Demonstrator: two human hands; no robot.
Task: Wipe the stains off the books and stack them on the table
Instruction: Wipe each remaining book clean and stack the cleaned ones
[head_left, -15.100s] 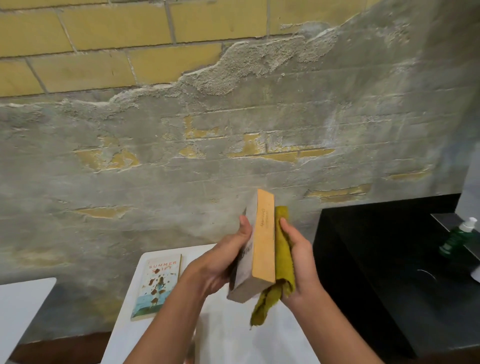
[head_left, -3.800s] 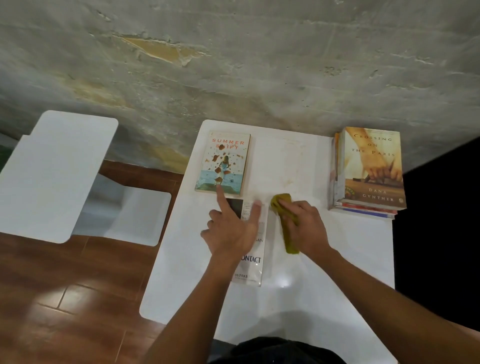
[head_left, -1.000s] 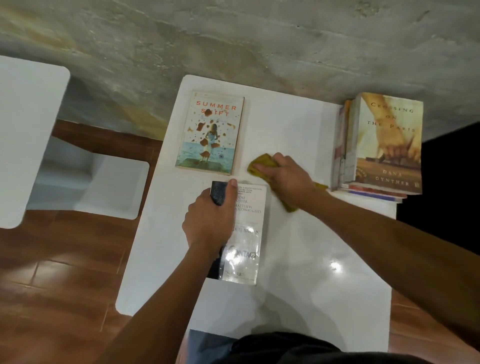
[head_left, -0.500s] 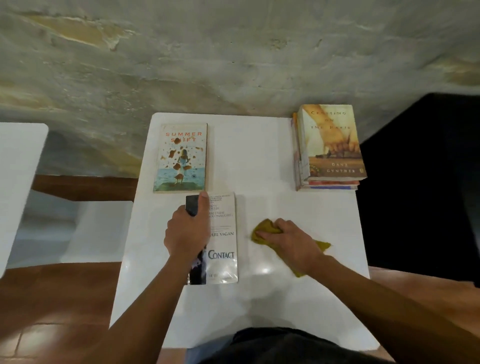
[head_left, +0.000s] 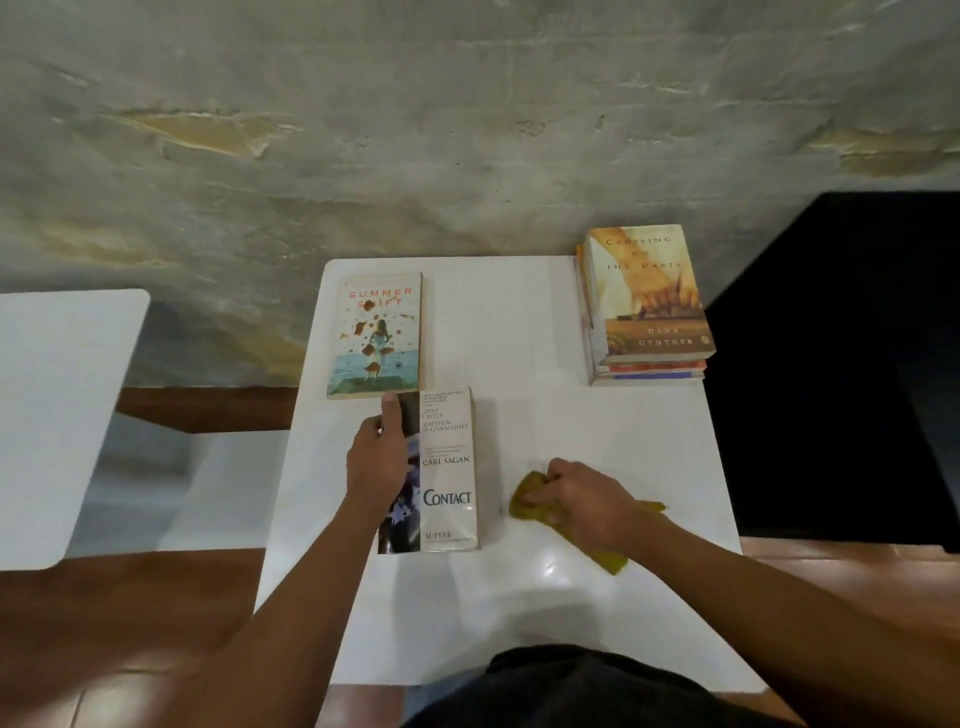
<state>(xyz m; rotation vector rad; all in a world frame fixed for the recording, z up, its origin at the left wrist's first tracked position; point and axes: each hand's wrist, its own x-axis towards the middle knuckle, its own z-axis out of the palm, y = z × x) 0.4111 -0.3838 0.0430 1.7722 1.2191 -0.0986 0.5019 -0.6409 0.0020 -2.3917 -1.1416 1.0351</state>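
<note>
A paperback titled Contact (head_left: 447, 467) lies flat in the middle of the white table (head_left: 519, 623). My left hand (head_left: 379, 457) grips its left edge, thumb laid on the cover. My right hand (head_left: 576, 499) holds a bunched yellow-green cloth (head_left: 530, 499) against the tabletop just right of that book. A stained book titled Summer (head_left: 376, 335), with brown spots on its cover, lies flat at the far left. At the far right stands a stack of books (head_left: 649, 306).
A rough grey wall runs behind the table. A second white table (head_left: 57, 415) stands to the left across a gap. A black counter (head_left: 852, 364) sits close on the right. Brown wood floor (head_left: 130, 623) lies below.
The view has shifted slightly. My right hand with the cloth stays on the tabletop right of the Contact book, after coming back from near the stack a second ago. My left hand keeps its grip.
</note>
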